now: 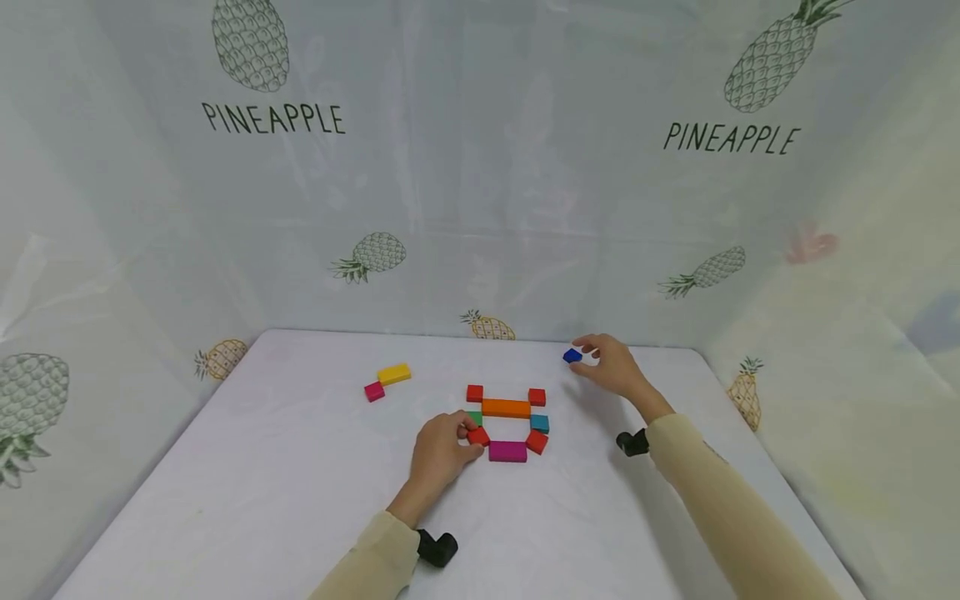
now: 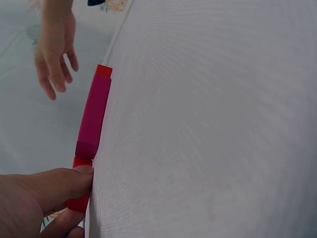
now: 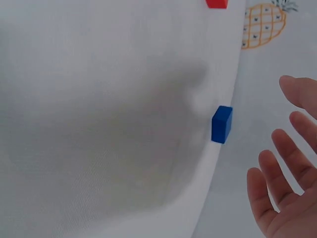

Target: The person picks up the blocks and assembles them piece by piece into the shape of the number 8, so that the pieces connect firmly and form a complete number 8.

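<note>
My left hand (image 1: 440, 452) pinches a red block (image 1: 478, 437) between thumb and fingers, at the lower left of a ring of blocks. Beside that block lies a magenta block (image 1: 507, 452), also close by in the left wrist view. An orange block (image 1: 506, 408), a green block (image 1: 475, 417), a teal block (image 1: 539, 423) and more red blocks (image 1: 537, 442) make up the other sides. Toward the far right, my right hand (image 1: 613, 367) hovers with spread fingers near a blue block (image 1: 572, 356). In the right wrist view, a gap separates the fingers from the blue block (image 3: 221, 124).
Left of the ring, a yellow block (image 1: 394, 373) touches a small pinkish-red block (image 1: 374, 392). The white table (image 1: 262, 475) ends at a far edge just behind the blue block. A pineapple-print sheet (image 1: 495, 183) hangs behind and along the sides.
</note>
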`<state>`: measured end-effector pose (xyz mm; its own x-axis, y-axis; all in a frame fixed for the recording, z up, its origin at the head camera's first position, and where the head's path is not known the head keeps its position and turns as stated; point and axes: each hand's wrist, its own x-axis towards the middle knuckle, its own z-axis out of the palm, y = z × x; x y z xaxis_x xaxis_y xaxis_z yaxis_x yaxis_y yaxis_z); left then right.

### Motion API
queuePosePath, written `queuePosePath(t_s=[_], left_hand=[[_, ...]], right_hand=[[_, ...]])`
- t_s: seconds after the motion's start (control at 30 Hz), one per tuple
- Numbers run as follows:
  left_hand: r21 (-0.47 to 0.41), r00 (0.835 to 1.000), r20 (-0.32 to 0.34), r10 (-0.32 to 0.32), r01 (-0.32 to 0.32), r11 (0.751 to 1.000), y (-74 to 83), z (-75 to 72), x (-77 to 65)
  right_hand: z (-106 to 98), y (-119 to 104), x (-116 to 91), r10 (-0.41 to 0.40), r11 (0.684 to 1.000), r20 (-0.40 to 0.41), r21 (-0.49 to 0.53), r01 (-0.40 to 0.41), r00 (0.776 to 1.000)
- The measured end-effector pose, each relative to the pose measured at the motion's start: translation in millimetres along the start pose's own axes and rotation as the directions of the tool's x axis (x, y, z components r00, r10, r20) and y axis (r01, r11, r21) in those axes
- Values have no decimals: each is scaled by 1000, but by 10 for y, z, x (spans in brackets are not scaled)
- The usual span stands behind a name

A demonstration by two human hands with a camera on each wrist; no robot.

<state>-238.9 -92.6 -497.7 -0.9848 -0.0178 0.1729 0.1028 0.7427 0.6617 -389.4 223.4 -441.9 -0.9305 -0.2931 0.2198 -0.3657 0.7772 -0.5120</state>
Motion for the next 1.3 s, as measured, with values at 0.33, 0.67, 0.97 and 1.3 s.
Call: queuePosePath(t_s=[0.33, 0.67, 0.97, 1.3], left_hand=[[4, 1000, -6, -4, 4, 1000, -11, 8, 0], [12, 1000, 0, 2, -2, 1000, -8, 14, 7], [12, 1000, 0, -3, 3, 1000, 14, 14, 2], [8, 1000, 0, 4, -4, 1000, -1, 11, 1]], right_hand=[[104, 176, 178, 70, 995, 38, 69, -72, 997], [230, 357, 285, 184, 978, 68, 87, -189, 981], [311, 510, 364, 267, 954, 100, 113, -277, 959], [348, 461, 410, 290, 946, 112, 114, -302, 950]])
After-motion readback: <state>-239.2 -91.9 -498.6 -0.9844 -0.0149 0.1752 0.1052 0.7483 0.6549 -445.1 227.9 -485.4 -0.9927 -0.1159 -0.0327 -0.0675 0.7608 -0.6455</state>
